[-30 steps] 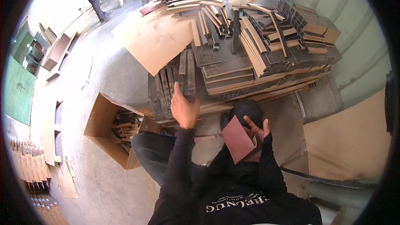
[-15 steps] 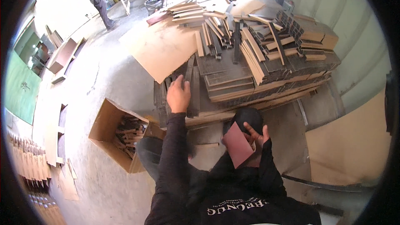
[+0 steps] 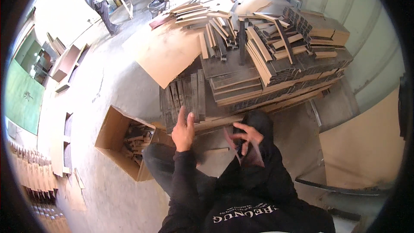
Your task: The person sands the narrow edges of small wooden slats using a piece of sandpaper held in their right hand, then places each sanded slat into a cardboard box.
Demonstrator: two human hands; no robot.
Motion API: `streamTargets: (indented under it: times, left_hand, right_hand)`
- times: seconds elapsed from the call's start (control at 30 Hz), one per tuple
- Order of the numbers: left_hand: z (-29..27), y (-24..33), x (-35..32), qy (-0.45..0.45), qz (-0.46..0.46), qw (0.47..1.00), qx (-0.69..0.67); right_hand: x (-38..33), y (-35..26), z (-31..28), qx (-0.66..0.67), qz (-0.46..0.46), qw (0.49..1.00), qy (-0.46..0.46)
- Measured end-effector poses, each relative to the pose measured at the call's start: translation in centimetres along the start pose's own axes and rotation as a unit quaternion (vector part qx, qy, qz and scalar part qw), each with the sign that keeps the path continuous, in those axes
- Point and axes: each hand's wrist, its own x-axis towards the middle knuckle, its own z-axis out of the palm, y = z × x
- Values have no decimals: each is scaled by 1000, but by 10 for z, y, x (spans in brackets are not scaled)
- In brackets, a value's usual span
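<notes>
My left hand [image 3: 184, 134] is open, its fingers stretched toward a row of dark wooden strips [image 3: 184, 92] on the near-left side of the pile. It appears to hold nothing. Over my right knee, my right hand [image 3: 249, 136] has its fingers inside a folded reddish-brown sheet of sandpaper [image 3: 256, 156]. The sheet hangs in a V shape and is partly blurred, so how the fingers grip it is hard to see.
A cardboard box [image 3: 113, 130] of small wood offcuts stands by my left knee. Stacked boards [image 3: 241, 95] with loose strips fill the pallet ahead. A tan sheet [image 3: 166, 54] lies across the pile's left side. Another person [image 3: 101, 6] stands at the far left.
My left hand has drawn back toward me from over the dark strips. My right hand has shifted left and turned, and the sandpaper has swung from flat to edge-on.
</notes>
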Motion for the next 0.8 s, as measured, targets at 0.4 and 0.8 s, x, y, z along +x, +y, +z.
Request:
streamTargets:
  times: [0.4, 0.8]
  left_hand:
    - [37, 3, 0, -112, -66, 913, -386]
    - [29, -18, -41, -90, -30, 857, -506]
  right_hand:
    - [98, -22, 64, -366, -64, 889, 267]
    - [67, -13, 108, -374, -46, 899, 224]
